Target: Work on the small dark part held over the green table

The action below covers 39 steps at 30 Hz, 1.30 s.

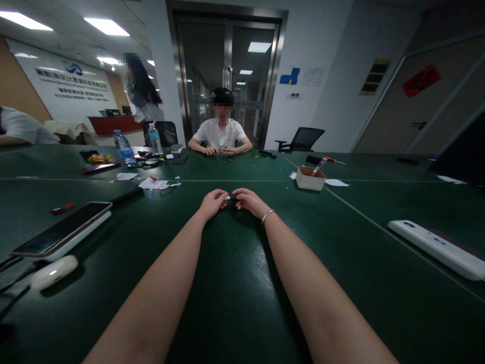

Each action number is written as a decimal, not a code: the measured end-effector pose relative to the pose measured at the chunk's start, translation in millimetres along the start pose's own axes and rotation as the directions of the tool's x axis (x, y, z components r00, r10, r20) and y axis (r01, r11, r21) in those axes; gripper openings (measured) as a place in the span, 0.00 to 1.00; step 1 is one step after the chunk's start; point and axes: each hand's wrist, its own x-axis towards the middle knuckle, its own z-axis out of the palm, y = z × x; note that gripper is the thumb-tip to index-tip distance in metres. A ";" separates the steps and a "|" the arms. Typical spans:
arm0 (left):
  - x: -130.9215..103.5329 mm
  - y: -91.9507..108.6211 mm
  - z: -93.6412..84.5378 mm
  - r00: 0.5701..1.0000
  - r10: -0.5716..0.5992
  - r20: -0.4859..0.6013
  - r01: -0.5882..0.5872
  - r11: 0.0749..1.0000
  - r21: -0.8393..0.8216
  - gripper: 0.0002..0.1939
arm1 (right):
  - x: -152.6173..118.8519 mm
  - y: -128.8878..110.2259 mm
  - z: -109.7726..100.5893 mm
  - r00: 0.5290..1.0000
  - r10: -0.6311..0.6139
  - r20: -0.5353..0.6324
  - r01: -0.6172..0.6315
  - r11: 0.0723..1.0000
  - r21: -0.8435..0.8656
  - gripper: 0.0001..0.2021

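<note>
Both my hands meet over the middle of the green table (235, 253). Between them is a small dark object with a silvery end (232, 197), too small to name. The fingers of my left hand (214, 203) are closed on its silvery left end. My right hand (249, 200), with a silver bangle on the wrist, pinches its dark right end. The fingertips of the two hands nearly touch.
A small box (310, 179) holding a tool stands beyond my right hand. Phone (62, 230), white mouse-like object (54, 273) and bottles (124, 149) are at left. A white power strip (435, 248) lies right. A person (221, 132) sits opposite; another stands behind.
</note>
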 end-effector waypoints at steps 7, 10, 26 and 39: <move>-0.2 1.7 1.2 0.999 -0.017 -0.033 0.017 1.000 -0.004 0.13 | -0.2 -0.1 0.1 1.000 -0.002 -0.008 0.002 1.000 -0.001 0.11; 0.8 0.4 1.7 0.999 -0.032 -0.036 0.031 0.999 -0.017 0.10 | -0.2 -0.2 0.1 1.000 -0.001 -0.006 0.001 1.000 -0.008 0.10; 5.9 -6.9 0.6 1.000 0.001 -0.001 -0.001 0.999 0.033 0.10 | 1.4 1.8 0.0 1.000 -0.011 -0.027 0.011 1.000 -0.008 0.10; 3.4 -0.8 2.2 0.998 -0.061 -0.028 0.063 0.997 0.054 0.11 | 2.6 3.1 1.0 0.998 -0.003 -0.064 0.002 1.000 -0.018 0.08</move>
